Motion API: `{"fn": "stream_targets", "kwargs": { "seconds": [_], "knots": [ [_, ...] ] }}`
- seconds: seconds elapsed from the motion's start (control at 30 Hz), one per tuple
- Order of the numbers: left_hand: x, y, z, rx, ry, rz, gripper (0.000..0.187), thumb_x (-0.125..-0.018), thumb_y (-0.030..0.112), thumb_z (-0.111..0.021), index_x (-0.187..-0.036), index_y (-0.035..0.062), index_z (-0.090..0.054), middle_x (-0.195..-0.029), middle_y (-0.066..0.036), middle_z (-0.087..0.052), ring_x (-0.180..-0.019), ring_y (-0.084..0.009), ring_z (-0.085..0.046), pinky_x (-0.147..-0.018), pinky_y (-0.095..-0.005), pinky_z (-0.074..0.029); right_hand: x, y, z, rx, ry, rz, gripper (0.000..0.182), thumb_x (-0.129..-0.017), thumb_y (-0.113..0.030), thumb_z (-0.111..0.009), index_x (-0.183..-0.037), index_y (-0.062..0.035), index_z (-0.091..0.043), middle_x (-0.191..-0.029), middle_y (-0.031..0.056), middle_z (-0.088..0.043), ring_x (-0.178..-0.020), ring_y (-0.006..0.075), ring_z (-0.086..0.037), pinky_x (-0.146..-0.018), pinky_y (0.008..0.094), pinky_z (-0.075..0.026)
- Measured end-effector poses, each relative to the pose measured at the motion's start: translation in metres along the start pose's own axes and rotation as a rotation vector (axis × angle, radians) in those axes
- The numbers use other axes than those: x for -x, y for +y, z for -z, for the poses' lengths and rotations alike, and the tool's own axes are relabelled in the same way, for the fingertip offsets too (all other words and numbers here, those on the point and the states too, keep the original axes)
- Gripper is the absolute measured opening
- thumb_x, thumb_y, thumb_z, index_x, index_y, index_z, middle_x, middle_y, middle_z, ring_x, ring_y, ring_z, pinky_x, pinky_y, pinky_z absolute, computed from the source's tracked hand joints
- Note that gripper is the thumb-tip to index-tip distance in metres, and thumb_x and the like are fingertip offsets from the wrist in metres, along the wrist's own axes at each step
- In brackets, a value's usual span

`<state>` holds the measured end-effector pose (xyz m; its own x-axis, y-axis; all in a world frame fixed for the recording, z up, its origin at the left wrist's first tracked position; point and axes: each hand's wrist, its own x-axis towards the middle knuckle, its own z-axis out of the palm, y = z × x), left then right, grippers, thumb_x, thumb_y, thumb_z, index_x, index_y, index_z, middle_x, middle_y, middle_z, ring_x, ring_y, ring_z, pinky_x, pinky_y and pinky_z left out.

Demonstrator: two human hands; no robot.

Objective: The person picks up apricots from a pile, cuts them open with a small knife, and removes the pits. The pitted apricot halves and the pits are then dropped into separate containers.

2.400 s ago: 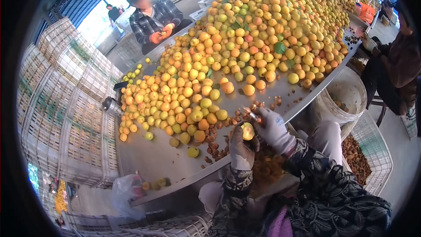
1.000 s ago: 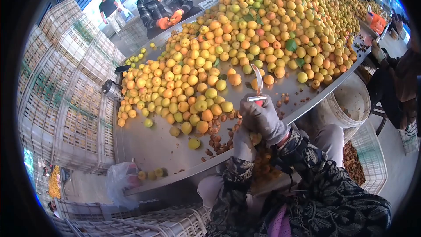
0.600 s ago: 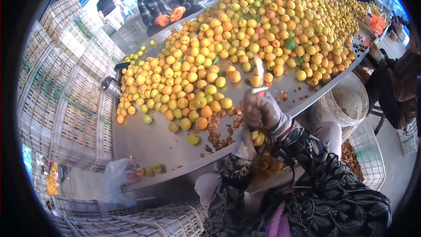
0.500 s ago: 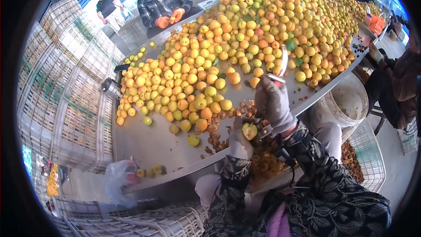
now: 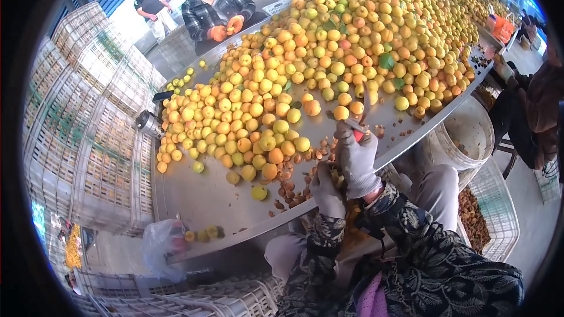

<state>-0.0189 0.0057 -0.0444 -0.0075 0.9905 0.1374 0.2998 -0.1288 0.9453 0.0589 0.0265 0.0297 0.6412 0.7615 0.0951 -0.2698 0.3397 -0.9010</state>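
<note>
My gloved right hand (image 5: 359,167) is closed around a small knife (image 5: 358,134) with a red handle, its curved blade pointing up and away from me. Right beside it, my gloved left hand (image 5: 327,191) is curled at the table's near edge. Between the two hands a bit of a cut apricot (image 5: 337,178) shows, mostly hidden by the fingers. Brown apricot pits (image 5: 289,192) lie scattered just beyond my left hand. A large heap of yellow-orange apricots (image 5: 352,29) covers the far part of the metal table (image 5: 194,199).
Stacked plastic crates (image 5: 94,135) stand on the left, near a steel cup (image 5: 150,123). On the right are a white bucket (image 5: 461,135) and a crate of pits (image 5: 474,223). A co-worker in orange gloves (image 5: 226,28) sits across; another person sits at the right.
My right hand has come down and toward my left, bringing the knife lower. The apricot in my left hand, plainly seen before, is now mostly covered.
</note>
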Motion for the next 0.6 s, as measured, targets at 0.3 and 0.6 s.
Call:
{"fn": "stream_targets", "kwargs": {
  "seconds": [0.3, 0.6],
  "knots": [
    [0.0, -0.004, -0.002, 0.273, 0.08, -0.096, 0.03, -0.099, 0.023, -0.046, -0.095, -0.0007, -0.063, -0.084, -0.004, -0.061, -0.072, -0.0096, -0.057, -0.064, -0.026, -0.047, 0.009, 0.004, -0.004, -0.042, -0.342, 0.087, 0.037, -0.086, -0.038, -0.072, -0.09, -0.0022, -0.065, -0.073, -0.0048, -0.059, -0.062, 0.0026, -0.048, -0.054, 0.0201, -0.04],
    [-0.006, 0.004, 0.031, -0.122, -0.281, -0.132, 0.04, -0.081, 0.023, -0.07, -0.112, 0.0013, -0.057, -0.101, -0.012, -0.066, -0.095, -0.0283, -0.065, -0.082, -0.0379, -0.051, 0.011, -0.01, -0.004, -0.034, -0.542, -0.104, 0.025, -0.088, -0.027, -0.067, -0.077, -0.0053, -0.061, -0.066, -0.0052, -0.054, -0.057, 0.0039, -0.046, -0.052, 0.0209, -0.038]
  ]
}}
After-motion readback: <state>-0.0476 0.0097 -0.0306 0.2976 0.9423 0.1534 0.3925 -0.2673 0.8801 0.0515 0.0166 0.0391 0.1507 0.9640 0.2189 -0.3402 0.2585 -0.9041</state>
